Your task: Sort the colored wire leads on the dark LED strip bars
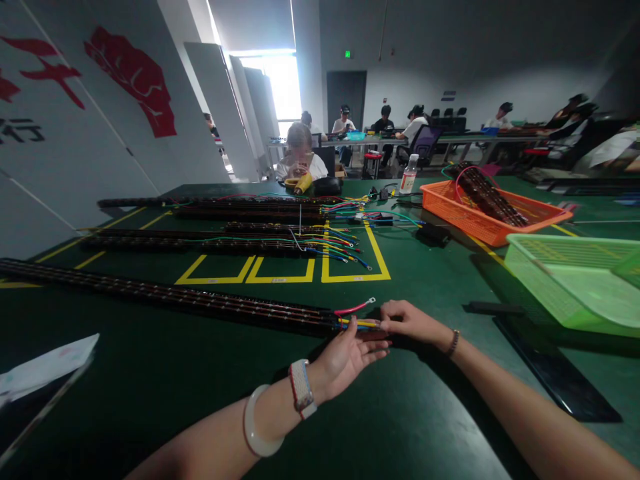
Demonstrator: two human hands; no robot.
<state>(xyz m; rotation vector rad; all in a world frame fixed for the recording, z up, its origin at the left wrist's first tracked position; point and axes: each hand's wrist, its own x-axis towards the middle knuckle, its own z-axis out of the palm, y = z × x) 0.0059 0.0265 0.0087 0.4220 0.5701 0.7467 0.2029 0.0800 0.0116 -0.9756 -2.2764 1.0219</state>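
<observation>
A long dark cable bundle [200,293] lies across the near side of the green table, its coloured wires coming out at the right end. My right hand [413,323] is closed in a pinch at the tip of the yellow wire [361,323]; the tip itself is hidden by the fingers. Just below, my left hand [347,360] is turned palm up with fingers stretched out, its thumb against the wires by the bundle's end. A red wire [353,309] with a metal ring lug sticks out above both hands. Blue wire shows partly behind the left thumb.
More wire bundles [210,243] lie farther back beside yellow tape marks [355,279]. On the right are an orange basket [465,213], a green basket [550,287] and a flat black panel [555,367]. A bottle [409,175] stands behind. A person [300,157] sits opposite.
</observation>
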